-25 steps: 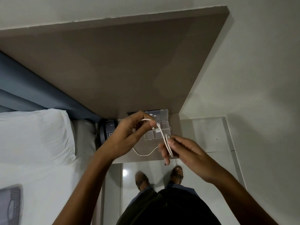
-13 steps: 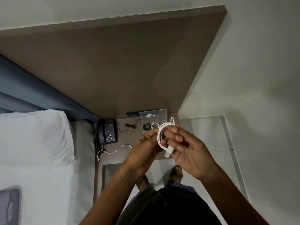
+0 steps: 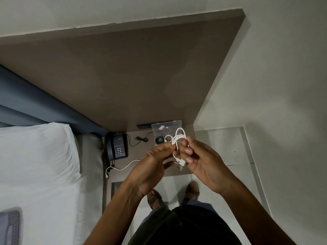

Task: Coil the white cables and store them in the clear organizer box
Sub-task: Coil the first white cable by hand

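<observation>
Bedside table [image 3: 141,167] below, both hands raised, left hand [image 3: 150,167] and right hand [image 3: 203,163] fingers pinching coiled white cable [image 3: 179,137]

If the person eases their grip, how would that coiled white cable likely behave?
The coiled white cable would probably spring open: its loops hold shape only where the right hand and left hand pinch them. It looks light and floppy. The plug end hangs loose, so it may swing.

Dim, even indoor lighting; soft shadows on the wall at right; strong wide-angle distortion bends lines toward frame edges; lower-left corner object blurred; mild noise throughout
</observation>
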`<state>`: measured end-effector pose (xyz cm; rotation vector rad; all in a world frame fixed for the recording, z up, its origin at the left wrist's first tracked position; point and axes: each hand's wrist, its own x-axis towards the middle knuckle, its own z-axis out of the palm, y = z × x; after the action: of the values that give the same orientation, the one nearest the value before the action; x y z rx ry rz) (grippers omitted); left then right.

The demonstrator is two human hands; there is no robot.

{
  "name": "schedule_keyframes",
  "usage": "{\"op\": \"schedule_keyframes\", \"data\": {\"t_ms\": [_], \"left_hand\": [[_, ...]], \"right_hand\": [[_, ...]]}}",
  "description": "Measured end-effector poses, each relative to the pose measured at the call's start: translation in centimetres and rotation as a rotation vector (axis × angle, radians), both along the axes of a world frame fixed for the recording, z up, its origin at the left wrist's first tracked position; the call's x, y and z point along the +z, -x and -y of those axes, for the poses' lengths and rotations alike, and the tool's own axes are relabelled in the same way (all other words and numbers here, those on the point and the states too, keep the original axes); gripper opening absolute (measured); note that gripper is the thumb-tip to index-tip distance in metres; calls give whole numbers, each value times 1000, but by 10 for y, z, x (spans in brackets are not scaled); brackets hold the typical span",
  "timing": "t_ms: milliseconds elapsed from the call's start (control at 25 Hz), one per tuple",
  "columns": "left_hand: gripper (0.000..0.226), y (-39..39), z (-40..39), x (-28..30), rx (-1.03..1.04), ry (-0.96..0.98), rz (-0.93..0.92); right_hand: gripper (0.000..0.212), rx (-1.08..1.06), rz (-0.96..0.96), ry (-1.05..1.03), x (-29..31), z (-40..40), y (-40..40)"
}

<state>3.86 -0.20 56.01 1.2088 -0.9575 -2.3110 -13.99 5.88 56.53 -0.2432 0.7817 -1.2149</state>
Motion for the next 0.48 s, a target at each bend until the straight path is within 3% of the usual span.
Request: {"op": "schedule_keyframes", "data": {"t_ms": [120, 240, 360, 480], "left_hand": [[16, -2, 0, 2, 12, -128, -43], [23, -4, -1, -1, 12, -189, -84], [24, -9, -3, -3, -126, 18, 31], [7, -18, -4, -6, -152, 270, 239]], "right_hand": [[30, -29, -64, -68, -7, -5, -2], [28, -29, -99, -121, -19, -10, -6], [32, -54, -129, -121, -33, -12, -16], [38, -94, -231, -156, -47, -11, -23]]}}
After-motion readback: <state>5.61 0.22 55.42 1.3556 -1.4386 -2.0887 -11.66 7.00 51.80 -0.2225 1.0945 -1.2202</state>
